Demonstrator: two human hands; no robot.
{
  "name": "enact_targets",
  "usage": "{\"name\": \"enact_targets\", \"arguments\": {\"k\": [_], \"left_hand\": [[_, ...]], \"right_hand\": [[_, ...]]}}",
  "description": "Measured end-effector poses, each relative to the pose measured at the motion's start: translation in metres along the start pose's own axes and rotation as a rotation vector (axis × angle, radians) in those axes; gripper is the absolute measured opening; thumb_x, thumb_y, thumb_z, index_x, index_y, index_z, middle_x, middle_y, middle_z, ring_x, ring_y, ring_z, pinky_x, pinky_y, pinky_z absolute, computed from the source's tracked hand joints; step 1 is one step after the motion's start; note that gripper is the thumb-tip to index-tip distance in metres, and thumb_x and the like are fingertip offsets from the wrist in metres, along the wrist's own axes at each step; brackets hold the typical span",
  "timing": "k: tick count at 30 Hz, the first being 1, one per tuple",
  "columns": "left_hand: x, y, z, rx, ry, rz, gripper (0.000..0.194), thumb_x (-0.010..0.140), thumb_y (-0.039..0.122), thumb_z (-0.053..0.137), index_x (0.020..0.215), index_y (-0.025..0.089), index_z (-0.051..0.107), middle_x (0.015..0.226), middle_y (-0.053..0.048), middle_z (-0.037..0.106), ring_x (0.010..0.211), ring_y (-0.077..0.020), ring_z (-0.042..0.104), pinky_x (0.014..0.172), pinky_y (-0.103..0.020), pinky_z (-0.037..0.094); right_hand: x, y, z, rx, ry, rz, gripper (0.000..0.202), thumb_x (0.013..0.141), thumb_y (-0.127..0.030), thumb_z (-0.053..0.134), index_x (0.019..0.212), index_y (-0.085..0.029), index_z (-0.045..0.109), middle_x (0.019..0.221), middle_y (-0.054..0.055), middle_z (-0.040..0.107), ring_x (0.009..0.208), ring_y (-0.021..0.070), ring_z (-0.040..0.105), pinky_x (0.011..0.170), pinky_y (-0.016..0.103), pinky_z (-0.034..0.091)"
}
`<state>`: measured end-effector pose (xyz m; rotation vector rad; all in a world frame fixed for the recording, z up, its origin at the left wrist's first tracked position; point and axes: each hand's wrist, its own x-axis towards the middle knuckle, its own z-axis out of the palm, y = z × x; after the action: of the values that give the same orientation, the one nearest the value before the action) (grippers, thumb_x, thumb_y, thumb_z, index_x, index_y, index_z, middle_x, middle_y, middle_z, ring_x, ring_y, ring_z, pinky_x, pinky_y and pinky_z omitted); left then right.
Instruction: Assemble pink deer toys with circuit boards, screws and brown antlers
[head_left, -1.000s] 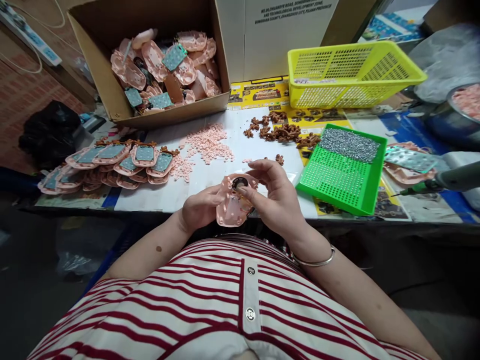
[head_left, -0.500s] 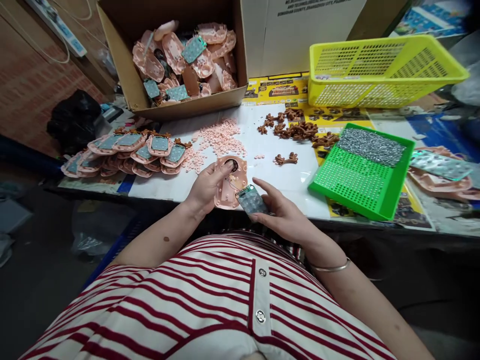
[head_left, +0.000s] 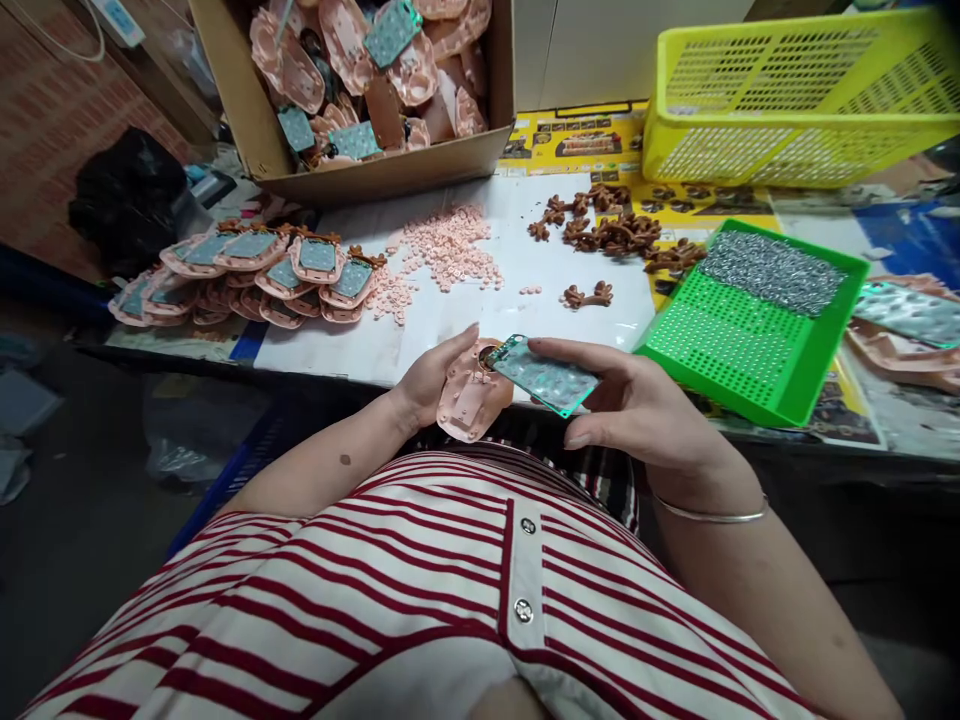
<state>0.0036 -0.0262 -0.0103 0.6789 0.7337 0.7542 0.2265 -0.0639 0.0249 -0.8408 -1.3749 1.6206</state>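
My left hand [head_left: 435, 378] is closed around the left side of a pink plastic shell [head_left: 469, 400], its hollow inside facing up. A round dark part, perhaps a speaker, sits near the shell's upper end. My right hand [head_left: 637, 405] grips a green circuit board [head_left: 546, 372] by its edges, tilted, just right of the shell. One corner of the board overlaps the round part. On the table beyond lie small pink pieces [head_left: 450, 245] in a loose heap and brown bone-like plastic parts [head_left: 615, 232], with one brown part [head_left: 588, 295] lying apart.
Shells with boards fitted are stacked [head_left: 255, 265] at the left. A cardboard box [head_left: 390, 170] of shells and boards stands behind. On the right are a green tray [head_left: 757, 375] holding screws, a yellow basket [head_left: 750, 150], and another shell with a board [head_left: 911, 315].
My right hand has moved right and raised the board, turning it flatter. The shell has come nearer my body, and my left thumb has lifted off the round part. The view has shifted slightly.
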Motion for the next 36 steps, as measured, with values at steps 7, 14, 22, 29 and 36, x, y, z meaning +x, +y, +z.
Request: {"name": "enact_targets", "arguments": {"k": [7,14,22,29,36], "left_hand": [[-0.009,0.000,-0.002,0.068,-0.114,0.002,0.054,0.062,0.046,0.093,0.098,0.012,0.072,0.083,-0.005,0.070,0.069,-0.0138,0.062,0.067,-0.026,0.045],[-0.009,-0.005,0.000,0.135,0.088,0.004,0.046,0.064,0.037,0.094,0.094,0.012,0.071,0.077,-0.002,0.069,0.066,-0.0121,0.062,0.065,-0.024,0.045],[-0.008,-0.009,-0.002,0.259,0.081,0.014,0.031,0.076,0.035,0.082,0.090,0.012,0.065,0.074,-0.003,0.069,0.062,-0.0117,0.061,0.060,-0.023,0.046],[-0.008,-0.014,-0.001,0.607,0.250,0.153,0.027,0.081,0.025,0.069,0.106,0.014,0.065,0.094,-0.005,0.073,0.083,-0.0158,0.067,0.075,-0.026,0.051],[-0.008,-0.012,0.000,1.054,0.241,0.370,0.028,0.087,0.026,0.063,0.113,0.017,0.068,0.111,-0.008,0.074,0.102,-0.0202,0.069,0.090,-0.031,0.052]], "right_hand": [[0.008,0.008,-0.002,-0.011,0.081,0.061,0.068,0.061,-0.036,0.097,0.124,-0.027,0.073,0.097,0.003,0.081,0.073,0.0184,0.075,0.064,0.032,0.066],[0.016,0.016,0.004,-0.626,0.270,-0.235,0.036,0.085,-0.053,0.075,0.100,-0.022,0.081,0.070,0.004,0.075,0.059,0.0159,0.067,0.054,0.028,0.053],[0.019,0.025,0.014,-0.827,0.538,-0.334,0.036,0.095,-0.037,0.060,0.128,-0.024,0.065,0.104,0.008,0.078,0.075,0.0194,0.071,0.071,0.034,0.058],[0.031,0.025,0.017,-0.592,0.691,-0.023,0.030,0.086,-0.026,0.059,0.113,-0.019,0.069,0.074,0.002,0.071,0.049,0.0156,0.060,0.061,0.037,0.056],[0.030,0.018,0.023,-0.439,0.781,0.030,0.016,0.079,-0.019,0.061,0.091,-0.020,0.070,0.049,-0.007,0.057,0.039,0.0124,0.054,0.047,0.028,0.048]]}}
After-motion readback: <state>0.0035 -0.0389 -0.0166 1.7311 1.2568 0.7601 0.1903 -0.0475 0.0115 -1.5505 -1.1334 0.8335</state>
